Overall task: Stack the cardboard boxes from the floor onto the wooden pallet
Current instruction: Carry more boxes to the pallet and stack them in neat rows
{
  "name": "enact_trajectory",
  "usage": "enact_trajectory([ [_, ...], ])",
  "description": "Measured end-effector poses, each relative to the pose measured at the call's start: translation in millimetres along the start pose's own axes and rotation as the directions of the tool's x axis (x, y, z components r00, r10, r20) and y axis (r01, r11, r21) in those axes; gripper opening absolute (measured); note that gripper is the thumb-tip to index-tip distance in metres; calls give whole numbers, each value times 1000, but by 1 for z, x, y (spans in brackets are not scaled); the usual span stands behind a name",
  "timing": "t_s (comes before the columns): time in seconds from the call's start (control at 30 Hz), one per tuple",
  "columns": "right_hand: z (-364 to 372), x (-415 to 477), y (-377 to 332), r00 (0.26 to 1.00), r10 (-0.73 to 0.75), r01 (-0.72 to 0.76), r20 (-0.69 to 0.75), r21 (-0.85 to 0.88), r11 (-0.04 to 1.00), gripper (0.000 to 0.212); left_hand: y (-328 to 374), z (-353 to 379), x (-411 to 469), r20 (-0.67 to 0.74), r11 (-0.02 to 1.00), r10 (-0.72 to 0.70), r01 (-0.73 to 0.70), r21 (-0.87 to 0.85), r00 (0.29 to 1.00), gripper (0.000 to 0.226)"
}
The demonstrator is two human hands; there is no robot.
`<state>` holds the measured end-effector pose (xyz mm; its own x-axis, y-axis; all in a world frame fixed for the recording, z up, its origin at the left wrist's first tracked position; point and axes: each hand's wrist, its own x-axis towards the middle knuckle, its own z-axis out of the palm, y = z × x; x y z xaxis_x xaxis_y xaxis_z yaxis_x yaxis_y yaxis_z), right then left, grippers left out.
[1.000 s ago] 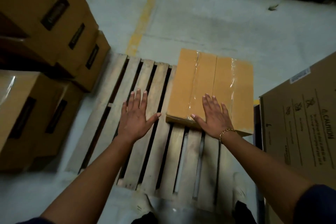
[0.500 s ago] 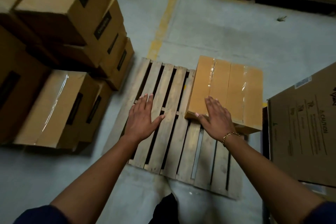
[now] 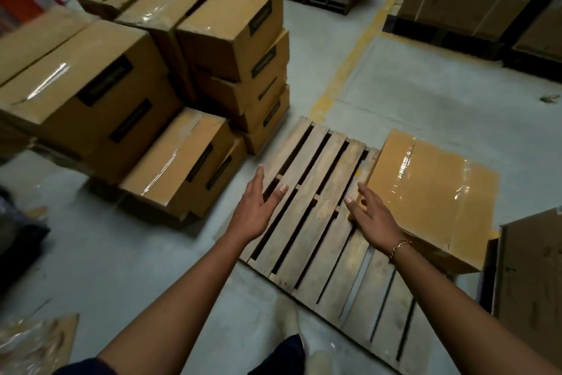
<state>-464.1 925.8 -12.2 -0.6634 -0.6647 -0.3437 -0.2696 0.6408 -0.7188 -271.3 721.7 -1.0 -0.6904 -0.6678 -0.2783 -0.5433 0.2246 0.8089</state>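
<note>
- Step in hand: between boxes. One taped box [image 3: 431, 195] lies on the wooden pallet's [image 3: 307, 216] far right corner.
- Left hand [image 3: 258, 207]: empty, fingers spread, above the slats.
- Right hand [image 3: 372, 216]: empty, fingers loosely spread, at the box's near edge.
- Next move: reach left to the nearest floor box [image 3: 179, 167] and grip opposite sides.

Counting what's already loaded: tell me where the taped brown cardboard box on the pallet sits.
In the head view, the taped brown cardboard box lies flat on the slatted wooden pallet's right side, beside the open right hand.
</note>
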Motion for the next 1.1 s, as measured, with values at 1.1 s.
enact_trajectory([
  [1.1, 407, 160, -281, 944, 155, -204, 293, 147, 968, 62, -324, -384, 87, -8, 876, -480, 479, -59, 877, 80],
])
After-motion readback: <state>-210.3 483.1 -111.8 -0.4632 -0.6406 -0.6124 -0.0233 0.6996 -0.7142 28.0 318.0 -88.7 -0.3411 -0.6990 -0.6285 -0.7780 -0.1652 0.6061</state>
